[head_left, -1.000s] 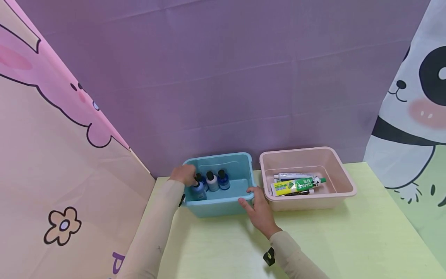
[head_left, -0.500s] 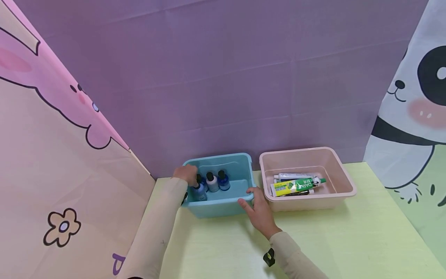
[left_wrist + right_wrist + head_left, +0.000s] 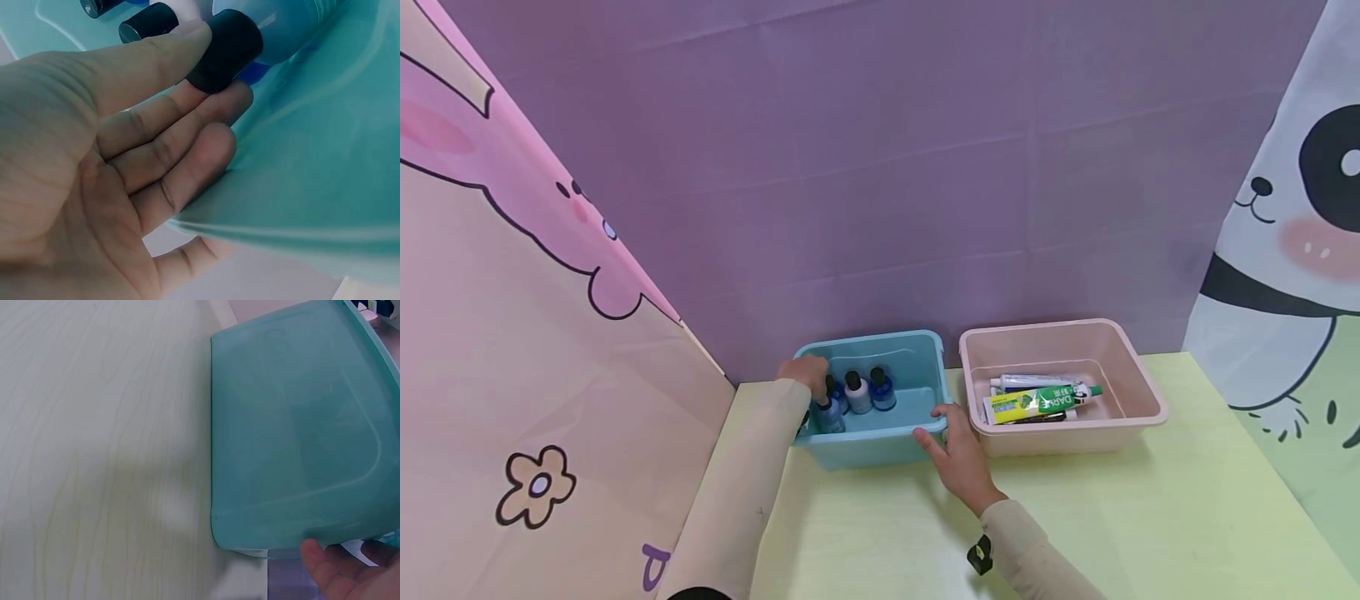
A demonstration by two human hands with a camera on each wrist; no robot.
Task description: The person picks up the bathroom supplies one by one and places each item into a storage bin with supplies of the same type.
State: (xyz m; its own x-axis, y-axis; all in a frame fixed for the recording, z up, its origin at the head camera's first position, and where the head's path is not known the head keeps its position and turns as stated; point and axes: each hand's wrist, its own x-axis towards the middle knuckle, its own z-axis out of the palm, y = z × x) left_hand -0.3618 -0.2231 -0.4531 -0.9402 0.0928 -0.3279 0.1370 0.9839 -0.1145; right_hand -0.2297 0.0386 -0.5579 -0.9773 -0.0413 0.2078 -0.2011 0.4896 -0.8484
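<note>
A light-blue plastic bin (image 3: 872, 452) holds several small black-capped bottles. My left hand (image 3: 805, 373) reaches over the bin's left end and pinches the black cap (image 3: 231, 47) of a blue bottle (image 3: 831, 417) between thumb and fingers; that bottle stands at the front left, inside the bin. Beside it are a pale white bottle (image 3: 859, 397), a dark blue bottle (image 3: 883, 392), and another blue one partly hidden. My right hand (image 3: 962, 458) holds the bin's right front corner, thumb toward the front and fingers at the right end. Its fingertips (image 3: 312, 550) show at the bin's edge.
A pink bin (image 3: 1075, 437) stands close on the right, with several toothpaste tubes in it; a green and yellow tube (image 3: 1037, 402) lies on top. Both bins sit on a pale yellow table (image 3: 865, 533) against a purple backdrop (image 3: 880, 192), with printed panels at the sides.
My left hand has shifted slightly to the right at the blue bottle's cap. My right hand stays at the bin's corner, and both bins have kept their places.
</note>
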